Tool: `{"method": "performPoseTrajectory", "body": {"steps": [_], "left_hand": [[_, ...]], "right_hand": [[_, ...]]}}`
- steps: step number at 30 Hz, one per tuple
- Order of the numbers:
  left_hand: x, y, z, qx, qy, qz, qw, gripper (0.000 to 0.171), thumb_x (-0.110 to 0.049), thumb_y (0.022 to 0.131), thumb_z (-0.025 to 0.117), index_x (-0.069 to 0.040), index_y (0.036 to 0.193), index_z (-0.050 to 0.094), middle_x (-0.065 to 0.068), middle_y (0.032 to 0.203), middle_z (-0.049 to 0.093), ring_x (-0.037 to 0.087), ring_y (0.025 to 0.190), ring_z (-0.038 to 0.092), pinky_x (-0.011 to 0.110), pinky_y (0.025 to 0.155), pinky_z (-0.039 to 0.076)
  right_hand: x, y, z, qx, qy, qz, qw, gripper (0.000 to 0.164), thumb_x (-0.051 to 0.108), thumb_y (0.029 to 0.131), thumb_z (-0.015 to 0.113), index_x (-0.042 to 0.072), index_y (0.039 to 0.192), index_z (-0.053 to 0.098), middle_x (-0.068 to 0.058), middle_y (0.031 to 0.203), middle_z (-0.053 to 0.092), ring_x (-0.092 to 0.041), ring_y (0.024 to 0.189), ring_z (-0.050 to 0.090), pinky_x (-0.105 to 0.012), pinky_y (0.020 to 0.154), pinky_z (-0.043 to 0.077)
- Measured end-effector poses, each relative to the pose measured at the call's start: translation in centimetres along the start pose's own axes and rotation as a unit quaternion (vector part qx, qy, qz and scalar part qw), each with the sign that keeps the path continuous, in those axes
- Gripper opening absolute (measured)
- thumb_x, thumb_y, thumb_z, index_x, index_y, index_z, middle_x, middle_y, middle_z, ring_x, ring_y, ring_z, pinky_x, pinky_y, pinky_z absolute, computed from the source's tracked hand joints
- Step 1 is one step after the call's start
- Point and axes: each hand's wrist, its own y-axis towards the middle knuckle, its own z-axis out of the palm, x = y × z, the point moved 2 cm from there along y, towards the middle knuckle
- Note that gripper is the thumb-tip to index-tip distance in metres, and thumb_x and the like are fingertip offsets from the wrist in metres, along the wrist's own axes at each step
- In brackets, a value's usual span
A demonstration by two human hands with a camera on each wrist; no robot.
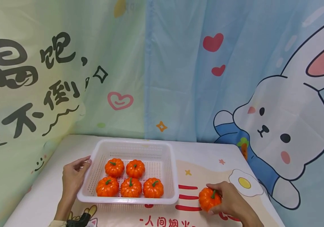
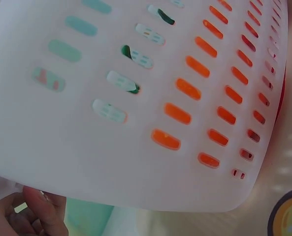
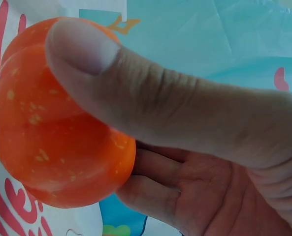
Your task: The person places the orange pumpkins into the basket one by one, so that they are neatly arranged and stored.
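Observation:
A white plastic basket (image 1: 128, 200) with slotted walls stands on the table, several small orange toy pumpkins (image 1: 130, 188) inside it in two rows. At its left side my left hand (image 1: 75, 175) grips the rim; in the left wrist view the thumb and curled fingers (image 2: 45, 209) are at the basket's edge (image 2: 136, 204), partly hidden by it. To the right of the basket, my right hand (image 1: 228, 198) holds another toy pumpkin (image 1: 208, 199) with a green stem. Close up in the right wrist view, the thumb (image 3: 86, 54) lies across this pumpkin (image 3: 52, 132), fingers behind it.
The table is covered with a printed cloth (image 1: 190, 160) bearing red stripes, lettering and a fried egg picture (image 1: 245, 183). Behind the table hangs a green and blue curtain (image 1: 173, 78) with a rabbit print. A dark band (image 1: 79, 219) circles the left wrist.

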Motion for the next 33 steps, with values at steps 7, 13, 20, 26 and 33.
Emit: {"method": "performPoseTrajectory", "body": {"steps": [7,13,20,26,33], "left_hand": [[0.1,0.2,-0.2,-0.007,0.005,0.003,1.0000,0.037,-0.027,0.106,0.074,-0.003,0.133,0.077,0.026,0.114,0.079,0.002,0.069,0.061,0.019,0.058,0.054],[0.1,0.0,-0.2,-0.001,0.005,-0.003,1.0000,0.039,-0.029,0.107,0.073,-0.002,0.135,0.076,0.028,0.118,0.078,0.004,0.071,0.062,0.018,0.060,0.055],[-0.1,0.0,-0.1,-0.004,0.001,-0.002,1.0000,0.037,-0.026,0.107,0.073,-0.002,0.135,0.076,0.028,0.119,0.078,0.004,0.071,0.063,0.017,0.061,0.055],[-0.1,0.1,-0.1,-0.004,0.001,0.001,1.0000,0.037,-0.026,0.106,0.074,-0.002,0.134,0.076,0.028,0.118,0.078,0.005,0.071,0.062,0.017,0.061,0.055],[-0.1,0.1,0.0,-0.005,-0.001,-0.002,1.0000,0.036,-0.026,0.107,0.073,-0.003,0.135,0.076,0.028,0.118,0.078,0.006,0.071,0.062,0.018,0.060,0.055]], "right_hand": [[0.7,0.2,-0.4,0.002,0.002,-0.051,0.999,0.086,0.022,0.064,0.108,0.000,0.139,0.073,-0.010,0.126,0.080,-0.019,0.107,0.071,-0.047,0.098,0.065],[1.5,0.6,-0.8,0.014,0.011,-0.078,0.997,0.087,0.024,0.067,0.106,-0.004,0.141,0.070,-0.012,0.125,0.080,-0.021,0.107,0.070,-0.040,0.094,0.066],[2.5,0.7,-1.1,0.007,0.002,-0.074,0.997,0.085,0.022,0.067,0.106,-0.001,0.141,0.071,-0.009,0.124,0.079,-0.020,0.108,0.068,-0.041,0.093,0.066],[3.6,1.0,-1.4,-0.001,0.006,-0.057,0.998,0.085,0.018,0.066,0.106,0.002,0.142,0.071,-0.008,0.124,0.079,-0.021,0.109,0.069,-0.042,0.093,0.066],[5.0,1.5,-1.7,-0.017,0.012,-0.072,0.997,0.083,0.015,0.066,0.106,0.003,0.141,0.072,-0.008,0.125,0.080,-0.022,0.110,0.071,-0.042,0.092,0.067]]}}
